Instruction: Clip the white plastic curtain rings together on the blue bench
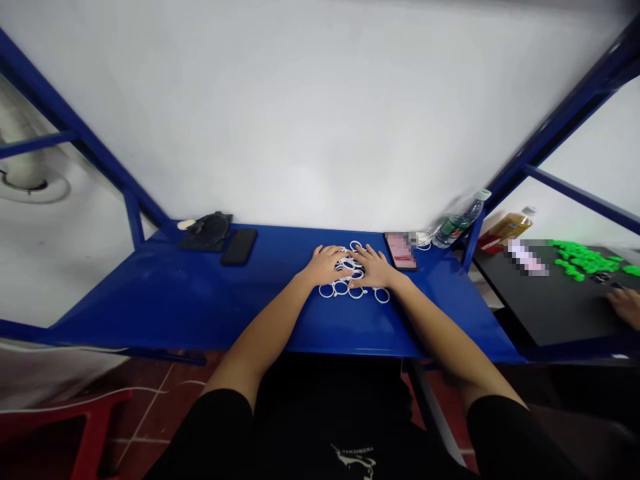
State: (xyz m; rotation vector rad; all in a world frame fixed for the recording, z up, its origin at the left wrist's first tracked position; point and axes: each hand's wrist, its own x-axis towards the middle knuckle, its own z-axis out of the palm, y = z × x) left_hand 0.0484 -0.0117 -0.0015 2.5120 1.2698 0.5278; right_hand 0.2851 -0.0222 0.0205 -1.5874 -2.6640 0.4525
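Note:
A loose pile of small white rings [356, 292] lies on the blue table [200, 307], several overlapping, some with a small knob on the rim. My left hand [326, 265] rests over the pile's left side with its fingers extended. From the right, my right hand [374, 268] covers the other side, fingers spread and pointing forward. Between the two hands more rings show, partly hidden under the fingers. Neither hand visibly grasps a ring. A few rings stick out in front of the hands, one below my right wrist.
A black phone [239, 247] and a dark pouch-like item [207, 231] lie to the left. On the right are a lit phone [401, 251], a white cable [424, 241] and a tilted bottle [461, 220]. Another person's hand [627, 305] is near green pieces [585, 259] on a black table.

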